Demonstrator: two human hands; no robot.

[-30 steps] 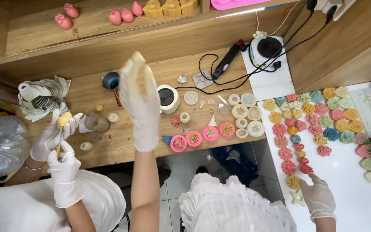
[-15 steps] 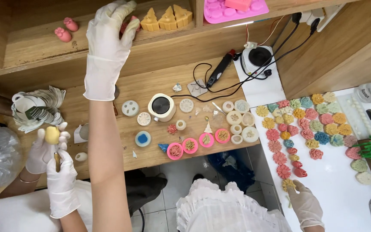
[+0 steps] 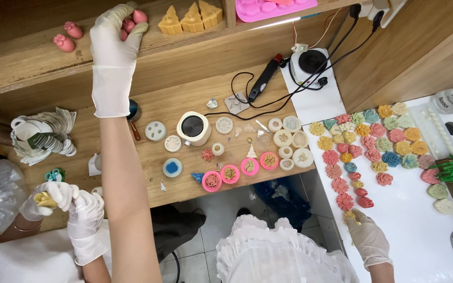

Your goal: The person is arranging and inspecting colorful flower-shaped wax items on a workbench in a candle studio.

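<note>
**Clamped on the pink figures, shelf level**

Curled fingers of left hand (image 3: 114, 47) round a pair of pink figures (image 3: 133, 22) up on the wooden shelf (image 3: 38, 68), w/ only their tops peeking out of the glove. Was way lower a sec ago, hovering over the desk (image 3: 184, 183) near the round white pot (image 3: 194, 127). Got to the shelf lip half a sec ago w/ fingers spread. So: finished the reach, made contact, hadn't lifted them clear yet afaict.

Kept right hand (image 3: 369, 242) parked at the bottom end of the flower pieces (image 3: 373, 152) on the white sheet (image 3: 410, 220), fingertips at a yellowish one. Couldn't tell if pinching or just touching tbh.

Room-wise: tight up top. Had yellow wedge pieces (image 3: 190, 18) near on the right, two more pink ones (image 3: 66, 36) further left, and the shelf's front edge right under the wrist. Had plenty of open air straight back down over the desk, w/ cables (image 3: 247, 105) off to the right. Spotted co-worker's gloved hands (image 3: 66, 209) low left, well apart.
</note>
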